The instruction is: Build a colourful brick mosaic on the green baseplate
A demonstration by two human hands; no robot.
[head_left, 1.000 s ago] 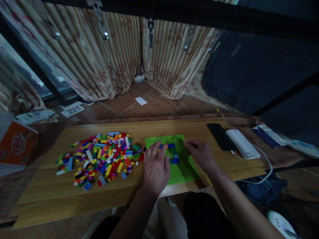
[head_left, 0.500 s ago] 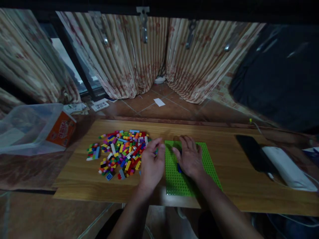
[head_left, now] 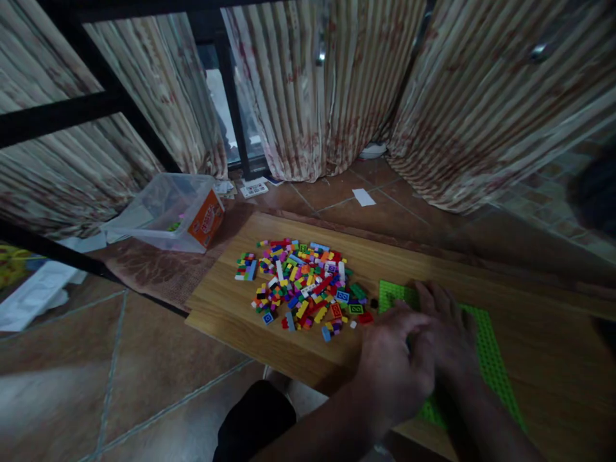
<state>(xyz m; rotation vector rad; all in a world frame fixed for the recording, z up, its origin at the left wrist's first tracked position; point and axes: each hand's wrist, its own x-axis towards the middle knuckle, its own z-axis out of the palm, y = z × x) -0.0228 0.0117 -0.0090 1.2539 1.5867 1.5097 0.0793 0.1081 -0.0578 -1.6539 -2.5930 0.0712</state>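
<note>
A green studded baseplate (head_left: 498, 366) lies on the wooden table under my hands. My right hand (head_left: 447, 330) rests over it, palm down, with its fingers stretched toward the far edge. In front of it and partly overlapping it is my left hand (head_left: 397, 366), its fingers curled in toward the thumb; anything inside them is hidden. A small dark patch shows between the two hands, too blurred to name. To the left spreads a pile of colourful toy bricks (head_left: 308, 289). At its near right side lie a red brick (head_left: 366, 318) and a dark round piece (head_left: 374, 303).
The wooden table (head_left: 231, 333) ends at its left edge above a tiled floor. Beyond it stands a clear plastic box (head_left: 168, 240) with an orange label and a few bricks inside. Striped curtains (head_left: 293, 96) hang behind, and a white paper (head_left: 363, 197) lies on the floor.
The view has swung left, so the table and pile appear farther right. My left hand has moved from beside the pile over the baseplate, against my right hand.
</note>
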